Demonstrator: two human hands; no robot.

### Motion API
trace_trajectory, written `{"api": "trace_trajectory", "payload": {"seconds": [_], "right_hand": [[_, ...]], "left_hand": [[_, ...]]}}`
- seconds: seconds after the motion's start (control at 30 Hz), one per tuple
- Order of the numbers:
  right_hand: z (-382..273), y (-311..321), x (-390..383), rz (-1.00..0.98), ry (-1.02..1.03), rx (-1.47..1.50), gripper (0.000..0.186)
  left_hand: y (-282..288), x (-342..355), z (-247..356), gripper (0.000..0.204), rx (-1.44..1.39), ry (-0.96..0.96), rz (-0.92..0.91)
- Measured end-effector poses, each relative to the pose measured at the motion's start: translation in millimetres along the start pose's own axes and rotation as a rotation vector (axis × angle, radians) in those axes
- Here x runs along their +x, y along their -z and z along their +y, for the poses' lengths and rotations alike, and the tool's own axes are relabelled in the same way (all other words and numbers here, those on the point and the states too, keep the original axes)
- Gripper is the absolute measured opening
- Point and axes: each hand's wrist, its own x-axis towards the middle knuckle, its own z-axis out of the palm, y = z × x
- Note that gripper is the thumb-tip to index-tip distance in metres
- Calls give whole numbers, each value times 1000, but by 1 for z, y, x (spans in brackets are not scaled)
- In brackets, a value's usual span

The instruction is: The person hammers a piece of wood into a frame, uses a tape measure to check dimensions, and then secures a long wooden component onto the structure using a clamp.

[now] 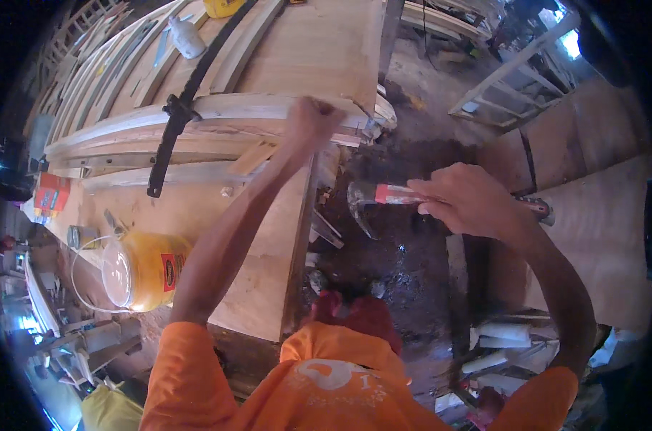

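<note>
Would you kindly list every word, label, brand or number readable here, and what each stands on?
I won't copy wording, but print appears here:
Yellow bucket: red-and-black label, too blurred to read.
Orange shirt: white chest print, mostly blurred.
Red-orange box: markings too small to read.

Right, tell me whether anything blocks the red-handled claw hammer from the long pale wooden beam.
Nothing visible blocks the hammer from the beam at its right end; farther left, the left hand partly covers it.

Hammer (399, 194) right of workbench (265, 269)
</note>
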Motion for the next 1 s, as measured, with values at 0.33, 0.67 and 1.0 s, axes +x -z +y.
{"api": "trace_trajectory", "payload": {"seconds": [0.33, 0.67, 1.0], "right_hand": [[-13, -10, 1, 53, -51, 74, 41], [-1, -12, 15, 83, -71, 59, 41], [9, -6, 24, -16, -110, 36, 41]], "left_hand": [[-67, 128, 3, 77, 429, -441, -23], [-72, 146, -18, 85, 286, -407, -222], [-66, 156, -25, 86, 100, -507, -344]]}}
